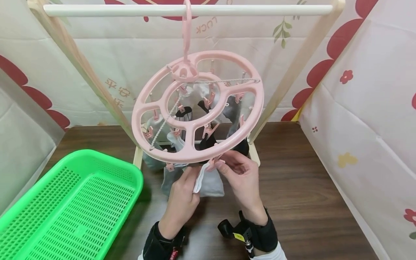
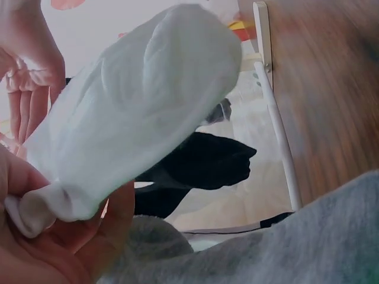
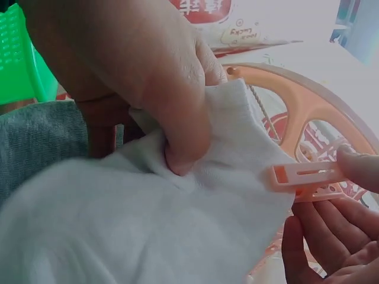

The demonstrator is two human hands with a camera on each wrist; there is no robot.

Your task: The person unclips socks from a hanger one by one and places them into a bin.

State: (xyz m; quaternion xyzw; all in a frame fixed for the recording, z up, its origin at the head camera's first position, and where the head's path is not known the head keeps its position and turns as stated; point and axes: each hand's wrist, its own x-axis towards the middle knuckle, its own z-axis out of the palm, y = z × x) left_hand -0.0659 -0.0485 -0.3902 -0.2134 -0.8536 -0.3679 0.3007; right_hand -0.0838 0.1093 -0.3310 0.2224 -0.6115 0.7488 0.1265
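Observation:
A round pink drying hanger with hanging clips is tilted toward me. Just below its front rim, my left hand grips a white sock near the cuff, thumb pressing into the fabric in the right wrist view. My right hand pinches a pink clip between thumb and fingers. The clip's end sits at the edge of the sock's cuff; whether its jaws have closed on the fabric I cannot tell. Behind the hands hangs grey cloth, and a black sock hangs nearby.
The hanger hooks over a white rod on a wooden stand. Several grey, white and black socks dangle under the rings. A green basket stands at the left on the brown table. Patterned cloth surrounds the back and sides.

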